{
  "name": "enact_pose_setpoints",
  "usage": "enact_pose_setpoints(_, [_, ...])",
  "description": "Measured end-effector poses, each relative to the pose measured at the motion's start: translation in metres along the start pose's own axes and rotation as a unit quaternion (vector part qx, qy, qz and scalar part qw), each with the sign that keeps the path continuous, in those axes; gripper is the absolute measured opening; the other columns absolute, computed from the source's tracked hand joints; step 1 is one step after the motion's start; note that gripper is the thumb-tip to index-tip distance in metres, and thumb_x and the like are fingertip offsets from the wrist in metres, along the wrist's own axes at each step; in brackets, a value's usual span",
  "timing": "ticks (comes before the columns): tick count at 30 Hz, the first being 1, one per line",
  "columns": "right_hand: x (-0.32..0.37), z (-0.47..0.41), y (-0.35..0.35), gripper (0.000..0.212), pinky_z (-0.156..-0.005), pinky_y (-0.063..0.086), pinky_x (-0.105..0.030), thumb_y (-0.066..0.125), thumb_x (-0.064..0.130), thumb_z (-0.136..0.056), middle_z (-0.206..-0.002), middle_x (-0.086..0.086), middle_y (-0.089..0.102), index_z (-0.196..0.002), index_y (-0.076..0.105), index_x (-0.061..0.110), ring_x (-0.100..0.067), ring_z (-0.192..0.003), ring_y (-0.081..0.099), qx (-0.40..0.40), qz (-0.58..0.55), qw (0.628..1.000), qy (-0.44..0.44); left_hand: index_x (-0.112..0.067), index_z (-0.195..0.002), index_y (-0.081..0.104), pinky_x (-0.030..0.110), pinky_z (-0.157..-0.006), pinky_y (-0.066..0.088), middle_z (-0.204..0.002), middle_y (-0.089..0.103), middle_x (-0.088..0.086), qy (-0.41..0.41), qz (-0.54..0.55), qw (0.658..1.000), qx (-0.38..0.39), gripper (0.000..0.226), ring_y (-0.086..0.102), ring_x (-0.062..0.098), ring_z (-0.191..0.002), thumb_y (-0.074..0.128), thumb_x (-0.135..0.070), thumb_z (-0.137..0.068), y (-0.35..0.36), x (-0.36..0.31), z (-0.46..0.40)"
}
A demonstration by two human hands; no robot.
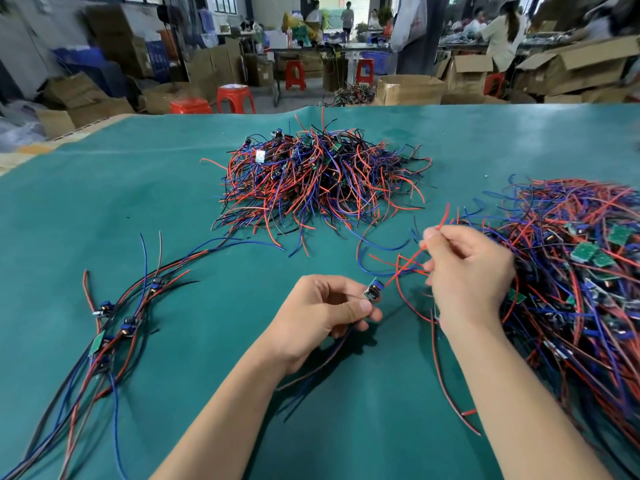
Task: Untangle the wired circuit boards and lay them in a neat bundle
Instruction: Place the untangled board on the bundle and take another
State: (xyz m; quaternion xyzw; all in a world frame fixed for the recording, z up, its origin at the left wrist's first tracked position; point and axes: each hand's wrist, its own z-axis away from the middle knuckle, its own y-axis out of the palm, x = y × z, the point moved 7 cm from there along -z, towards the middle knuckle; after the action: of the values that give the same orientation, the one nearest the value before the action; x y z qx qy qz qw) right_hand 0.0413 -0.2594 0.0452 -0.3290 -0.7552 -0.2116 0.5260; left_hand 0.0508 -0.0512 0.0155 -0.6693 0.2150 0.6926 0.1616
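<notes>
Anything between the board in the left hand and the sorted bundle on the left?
Nothing visible on the green mat between them. The left hand pinches the circuit board; its red wire, pinched by the right hand, still crosses loose wires beside the right pile. The bundle lies open to approach.

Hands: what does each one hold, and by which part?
Left hand pinches a small circuit board by its lower edge. Right hand pinches that board's red wire near the far end.

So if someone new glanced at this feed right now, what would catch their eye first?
Probably the big tangled heap of red, blue and black wires at the middle of the green table mat, with a second, larger heap at the right edge. Next, the left hand pinching a small circuit board while the right hand pulls its red wire.
</notes>
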Motion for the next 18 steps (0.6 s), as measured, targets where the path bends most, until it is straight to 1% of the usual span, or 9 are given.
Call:
enact_pose_setpoints(3, [-0.003, -0.012, -0.028, 0.014, -0.046, 0.044, -0.03, 0.067, 0.016, -0.091, -0.07, 0.002, 0.072, -0.079, 0.072, 0.022, -0.009, -0.045, 0.056, -0.11, -0.075, 0.991, 0.026, -0.007, -0.086, 0.068, 0.015, -0.049, 0.038, -0.08, 0.075, 0.007, -0.004, -0.008, 1.0, 0.004, 0.008, 0.06, 0.01, -0.059, 0.067, 0.0, -0.089, 0.001, 0.001, 0.001])
enact_pose_setpoints(5, [0.002, -0.017, -0.051, 0.009, -0.046, 0.044, -0.032, 0.064, 0.021, -0.092, -0.074, -0.004, 0.072, -0.09, 0.071, 0.017, -0.016, -0.05, 0.06, -0.196, -0.085, 0.977, 0.005, -0.008, -0.085, 0.069, 0.016, -0.051, 0.039, -0.081, 0.075, 0.008, -0.001, -0.005, 1.0, -0.014, 0.009, 0.061, 0.011, -0.06, 0.067, -0.001, -0.089, -0.001, 0.0, 0.001])
enact_pose_setpoints(8, [0.022, -0.01, -0.062, 0.016, -0.063, 0.054, -0.044, 0.062, 0.031, -0.092, -0.081, -0.011, 0.072, -0.095, 0.07, 0.017, -0.03, -0.069, 0.068, -0.246, -0.01, 0.968, -0.054, -0.011, -0.083, 0.07, 0.015, -0.053, 0.041, -0.082, 0.075, 0.01, -0.003, 0.056, 0.995, -0.084, 0.012, 0.062, 0.011, -0.061, 0.065, -0.003, -0.091, -0.01, 0.002, 0.0])
enact_pose_setpoints(10, [0.042, 0.005, -0.037, 0.02, -0.069, 0.052, -0.036, 0.061, 0.034, -0.092, -0.072, -0.01, 0.071, -0.086, 0.071, 0.017, -0.025, -0.068, 0.066, -0.169, 0.061, 0.978, -0.11, -0.014, -0.083, 0.071, 0.016, -0.056, 0.042, -0.082, 0.074, 0.01, 0.0, 0.103, 0.987, -0.125, 0.013, 0.062, 0.011, -0.062, 0.065, -0.007, -0.092, -0.015, 0.003, -0.001])
enact_pose_setpoints(12, [0.054, 0.027, 0.009, 0.03, -0.065, 0.048, -0.026, 0.063, 0.041, -0.09, -0.063, 0.0, 0.068, -0.076, 0.07, 0.015, -0.012, -0.059, 0.06, 0.004, 0.129, 0.981, -0.148, -0.01, -0.084, 0.072, 0.018, -0.061, 0.044, -0.079, 0.072, 0.009, 0.007, 0.137, 0.981, -0.139, 0.005, 0.06, 0.011, -0.062, 0.068, -0.012, -0.088, -0.017, 0.003, -0.002])
enact_pose_setpoints(14, [0.05, 0.054, 0.048, 0.04, -0.068, 0.052, -0.032, 0.062, 0.054, -0.086, -0.065, 0.004, 0.069, -0.077, 0.07, 0.015, -0.012, -0.061, 0.062, 0.172, 0.168, 0.961, -0.135, -0.007, -0.079, 0.071, 0.027, -0.068, 0.044, -0.077, 0.068, 0.013, 0.016, 0.155, 0.978, -0.141, 0.005, 0.057, 0.018, -0.066, 0.071, -0.011, -0.081, -0.019, 0.002, -0.002])
enact_pose_setpoints(15, [0.047, 0.064, 0.059, 0.047, -0.069, 0.053, -0.037, 0.06, 0.059, -0.086, -0.065, 0.003, 0.07, -0.076, 0.07, 0.014, -0.017, -0.064, 0.065, 0.223, 0.177, 0.95, -0.128, -0.002, -0.079, 0.069, 0.035, -0.074, 0.043, -0.079, 0.064, 0.02, 0.021, 0.157, 0.977, -0.14, 0.005, 0.055, 0.024, -0.072, 0.072, -0.006, -0.08, -0.02, 0.002, -0.002])
enact_pose_setpoints(16, [0.046, 0.069, 0.064, 0.051, -0.07, 0.052, -0.04, 0.058, 0.06, -0.086, -0.064, 0.0, 0.069, -0.074, 0.069, 0.012, -0.021, -0.066, 0.065, 0.247, 0.179, 0.944, -0.129, 0.005, -0.082, 0.066, 0.041, -0.078, 0.039, -0.083, 0.061, 0.024, 0.024, 0.159, 0.977, -0.137, 0.006, 0.053, 0.029, -0.079, 0.069, 0.0, -0.081, -0.021, 0.001, -0.002])
enact_pose_setpoints(18, [0.044, 0.068, 0.063, 0.044, -0.07, 0.052, -0.038, 0.063, 0.051, -0.09, -0.062, 0.0, 0.069, -0.072, 0.071, 0.012, -0.019, -0.064, 0.066, 0.254, 0.145, 0.949, -0.118, 0.009, -0.081, 0.06, 0.036, -0.076, 0.042, -0.081, 0.06, 0.023, 0.024, 0.159, 0.979, -0.122, 0.014, 0.052, 0.029, -0.077, 0.068, -0.003, -0.083, -0.019, 0.001, -0.004])
